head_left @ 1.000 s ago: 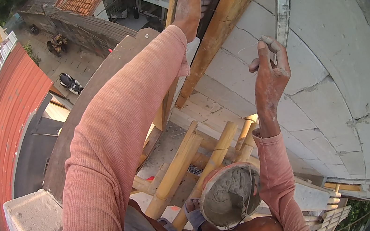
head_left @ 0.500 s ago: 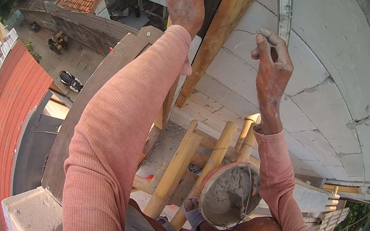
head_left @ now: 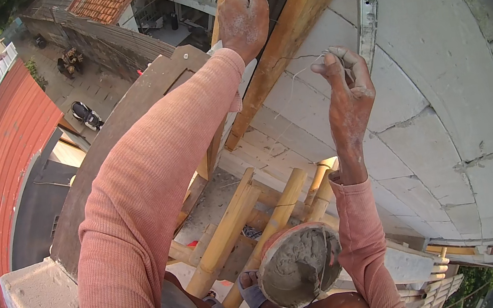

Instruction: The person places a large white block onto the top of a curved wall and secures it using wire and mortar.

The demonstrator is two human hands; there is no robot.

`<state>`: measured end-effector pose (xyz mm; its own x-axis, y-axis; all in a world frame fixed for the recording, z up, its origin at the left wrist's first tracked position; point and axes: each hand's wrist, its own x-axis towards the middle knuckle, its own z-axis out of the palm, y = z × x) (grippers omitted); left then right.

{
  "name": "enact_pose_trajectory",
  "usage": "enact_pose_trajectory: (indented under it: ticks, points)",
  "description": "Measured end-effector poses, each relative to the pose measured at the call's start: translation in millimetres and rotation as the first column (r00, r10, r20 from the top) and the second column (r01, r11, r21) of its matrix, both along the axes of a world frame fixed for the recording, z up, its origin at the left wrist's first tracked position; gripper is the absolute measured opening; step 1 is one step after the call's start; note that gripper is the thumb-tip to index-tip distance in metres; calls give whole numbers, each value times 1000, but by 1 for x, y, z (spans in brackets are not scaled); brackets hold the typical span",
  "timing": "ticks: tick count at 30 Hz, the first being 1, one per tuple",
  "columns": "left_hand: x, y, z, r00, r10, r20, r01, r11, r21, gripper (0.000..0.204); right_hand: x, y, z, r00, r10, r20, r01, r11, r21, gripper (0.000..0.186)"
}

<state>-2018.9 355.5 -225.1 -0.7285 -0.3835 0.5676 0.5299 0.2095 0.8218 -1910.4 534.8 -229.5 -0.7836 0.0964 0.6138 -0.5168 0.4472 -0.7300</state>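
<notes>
My left hand (head_left: pixel 245 18) is closed at the far end of the formwork, beside an upright wooden plank (head_left: pixel 298 27); whatever its fingers hold is hidden. Further right, in front of the pale block wall (head_left: pixel 404 91), my right hand (head_left: pixel 347 86) pinches a thin wire (head_left: pixel 301 56) between thumb and fingers. The wire runs left from the fingertips toward the plank. A fine white strand (head_left: pixel 292 87) hangs near it. Both hands look dusty with cement.
Below stand bamboo poles (head_left: pixel 229 232) of a scaffold and a bucket of wet mortar (head_left: pixel 300 266) by my feet. A metal strip (head_left: pixel 369 4) runs up the wall. A brown board (head_left: pixel 110 129) curves along the left, above a drop to a yard with a parked motorbike (head_left: pixel 87 115).
My right hand has come slightly left and lower, and the wire now shows stretched from its fingers toward the plank. My left hand stays closed in about the same place.
</notes>
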Motion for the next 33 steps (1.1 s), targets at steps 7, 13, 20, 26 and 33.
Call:
enact_pose_trajectory:
  ticks: [7, 13, 20, 26, 33]
  points:
    - [12, -5, 25, 983, -160, -96, 143, 977, -156, 37, 5, -5, 14, 987, -14, 161, 20, 999, -38, 22]
    - [27, 6, 40, 988, -151, -39, 134, 950, -283, 49, -2, 6, 10, 990, -134, 33, 133, 990, 38, 19]
    - [41, -20, 120, 689, -484, 540, 712, 591, -379, 63, -7, -6, 16, 948, -174, -266, 185, 983, 18, 15]
    - [56, -41, 122, 357, -715, 601, 922, 372, -105, 56, -10, -20, 7, 879, -69, -472, 155, 977, 145, 25]
    - [44, -34, 118, 323, -553, 768, 884, 465, -37, 31, -5, -26, 9, 838, 100, -537, 83, 948, 306, 32]
